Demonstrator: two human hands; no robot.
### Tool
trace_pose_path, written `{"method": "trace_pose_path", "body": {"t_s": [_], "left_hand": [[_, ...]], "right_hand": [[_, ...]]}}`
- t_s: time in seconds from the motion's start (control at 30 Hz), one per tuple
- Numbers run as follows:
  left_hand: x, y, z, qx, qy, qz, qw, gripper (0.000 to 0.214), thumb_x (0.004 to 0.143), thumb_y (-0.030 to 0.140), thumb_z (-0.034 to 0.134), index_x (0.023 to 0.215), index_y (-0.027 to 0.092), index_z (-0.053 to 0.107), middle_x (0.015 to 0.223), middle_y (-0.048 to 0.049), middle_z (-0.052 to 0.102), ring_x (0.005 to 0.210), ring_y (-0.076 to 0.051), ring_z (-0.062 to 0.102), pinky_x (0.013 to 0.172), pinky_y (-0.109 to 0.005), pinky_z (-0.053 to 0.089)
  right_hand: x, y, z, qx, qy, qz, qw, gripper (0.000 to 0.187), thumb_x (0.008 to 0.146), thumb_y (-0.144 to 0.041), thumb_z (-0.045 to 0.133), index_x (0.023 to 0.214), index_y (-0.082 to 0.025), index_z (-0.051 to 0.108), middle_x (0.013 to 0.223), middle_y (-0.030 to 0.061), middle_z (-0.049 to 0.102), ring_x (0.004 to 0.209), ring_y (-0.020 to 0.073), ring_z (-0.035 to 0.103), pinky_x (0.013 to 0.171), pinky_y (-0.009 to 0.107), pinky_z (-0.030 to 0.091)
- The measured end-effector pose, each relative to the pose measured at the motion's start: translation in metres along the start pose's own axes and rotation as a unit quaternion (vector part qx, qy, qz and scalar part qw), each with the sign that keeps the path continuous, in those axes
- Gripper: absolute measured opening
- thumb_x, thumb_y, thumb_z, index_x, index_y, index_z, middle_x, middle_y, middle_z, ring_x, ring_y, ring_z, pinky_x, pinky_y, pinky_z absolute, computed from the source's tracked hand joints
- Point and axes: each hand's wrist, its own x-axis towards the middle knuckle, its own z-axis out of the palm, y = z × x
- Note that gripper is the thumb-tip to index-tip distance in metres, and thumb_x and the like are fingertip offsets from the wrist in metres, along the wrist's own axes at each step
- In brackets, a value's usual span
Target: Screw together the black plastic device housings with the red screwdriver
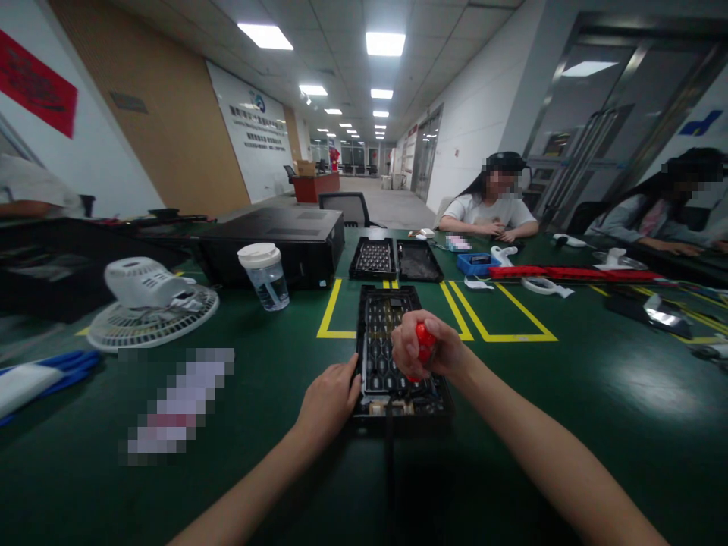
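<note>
A black tray (378,326) with a grid of small cells lies on the green table in front of me. My right hand (424,350) is closed around a red tool handle (424,339), held upright over the tray's right part. My left hand (328,396) rests against the tray's left edge near its front corner, fingers curled on the rim. Some small parts sit at the tray's near end (392,407).
Two more black trays (395,260) lie further back past the yellow floor-tape lines (335,311). A plastic cup (266,274), a white fan (149,302) and a black box (284,239) stand to the left. Two people sit at the far right with red strips (569,272).
</note>
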Motion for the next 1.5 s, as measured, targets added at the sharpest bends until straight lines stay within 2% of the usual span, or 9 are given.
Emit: {"method": "trace_pose_path", "body": {"t_s": [0.4, 0.7, 1.5], "left_hand": [[0.0, -0.001, 0.002, 0.008, 0.002, -0.002, 1.0, 0.041, 0.09, 0.032, 0.032, 0.126, 0.017, 0.043, 0.108, -0.0086, 0.06, 0.098, -0.018, 0.056, 0.082, -0.029, 0.043], [0.0, -0.001, 0.003, 0.009, 0.008, 0.002, 1.0, 0.041, 0.089, 0.031, 0.033, 0.127, 0.017, 0.042, 0.107, -0.0083, 0.061, 0.096, -0.019, 0.056, 0.081, -0.03, 0.043], [0.001, -0.001, 0.001, 0.012, 0.0, -0.005, 1.0, 0.042, 0.09, 0.032, 0.032, 0.128, 0.019, 0.041, 0.107, -0.008, 0.061, 0.096, -0.018, 0.056, 0.08, -0.029, 0.044]], "right_hand": [[0.003, 0.004, 0.007, -0.037, 0.042, -0.024, 0.998, 0.03, 0.082, -0.037, 0.045, 0.069, -0.013, 0.057, 0.052, -0.0001, 0.055, 0.032, 0.0077, 0.045, 0.03, 0.017, 0.031], [0.002, 0.0, 0.014, -0.075, 0.112, -0.048, 0.99, 0.029, 0.082, -0.037, 0.044, 0.069, -0.014, 0.055, 0.05, -0.0021, 0.052, 0.033, 0.0067, 0.043, 0.032, 0.016, 0.03], [-0.001, 0.006, 0.03, -0.155, 0.256, -0.111, 0.948, 0.026, 0.083, -0.035, 0.044, 0.07, -0.015, 0.054, 0.05, -0.0025, 0.05, 0.033, 0.0068, 0.04, 0.032, 0.017, 0.029]]}}
